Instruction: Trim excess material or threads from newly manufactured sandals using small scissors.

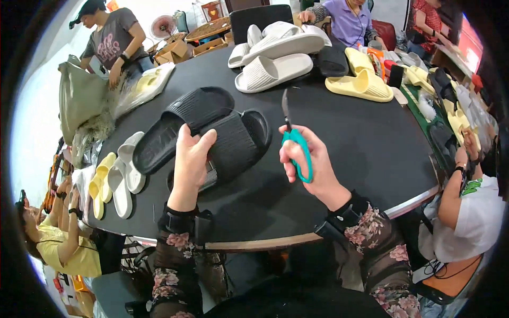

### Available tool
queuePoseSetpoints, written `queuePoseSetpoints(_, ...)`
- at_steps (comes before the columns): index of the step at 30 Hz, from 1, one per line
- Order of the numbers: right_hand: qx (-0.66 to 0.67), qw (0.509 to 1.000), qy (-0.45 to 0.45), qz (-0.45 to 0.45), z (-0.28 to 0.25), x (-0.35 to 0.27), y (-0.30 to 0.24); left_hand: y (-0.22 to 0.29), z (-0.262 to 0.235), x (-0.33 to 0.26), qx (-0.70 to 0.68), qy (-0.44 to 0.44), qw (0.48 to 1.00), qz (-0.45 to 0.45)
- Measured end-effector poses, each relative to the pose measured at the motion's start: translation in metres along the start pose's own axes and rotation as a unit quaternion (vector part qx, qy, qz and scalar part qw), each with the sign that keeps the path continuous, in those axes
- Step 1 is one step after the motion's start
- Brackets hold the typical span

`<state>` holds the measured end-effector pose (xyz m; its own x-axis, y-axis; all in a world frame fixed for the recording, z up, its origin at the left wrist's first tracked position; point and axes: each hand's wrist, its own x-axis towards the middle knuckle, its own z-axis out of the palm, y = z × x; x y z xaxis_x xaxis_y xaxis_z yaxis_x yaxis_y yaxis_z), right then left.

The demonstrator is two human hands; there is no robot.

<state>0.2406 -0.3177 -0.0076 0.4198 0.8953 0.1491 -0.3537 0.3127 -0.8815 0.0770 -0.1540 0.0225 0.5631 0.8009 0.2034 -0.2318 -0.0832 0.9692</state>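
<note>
My left hand (192,161) grips a pair of black slippers (236,140) above the table, its thumb and a finger over the ribbed strap of the nearer one. The two slippers overlap, with toe openings toward the far right; part of the nearer one is hidden behind my hand. In my right hand (321,167) is a pair of scissors (304,144) with teal handles. Its dark, slightly curved blades point up and look closed together. The scissors are just right of the slippers, not touching them.
White slippers (274,71) are piled at the far side of the dark table (366,153), with yellow slippers (361,87) to their right. White slippers (120,185) and yellow slippers (98,183) lie at the left edge. Co-workers are around the table; one (116,45) handles plastic bags.
</note>
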Motion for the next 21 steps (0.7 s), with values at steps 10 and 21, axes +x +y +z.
queuePoseSetpoints(10, -0.362, 0.927, -0.070, -0.066, 0.007, -0.003, 0.019, -0.010, -0.008, -0.013, -0.056, 0.083, 0.987, 0.127)
queuePoseSetpoints(21, -0.417, 0.904, -0.092, -0.031, 0.013, -0.003, 0.013, -0.011, -0.015, -0.018, -0.038, 0.088, 0.982, 0.164)
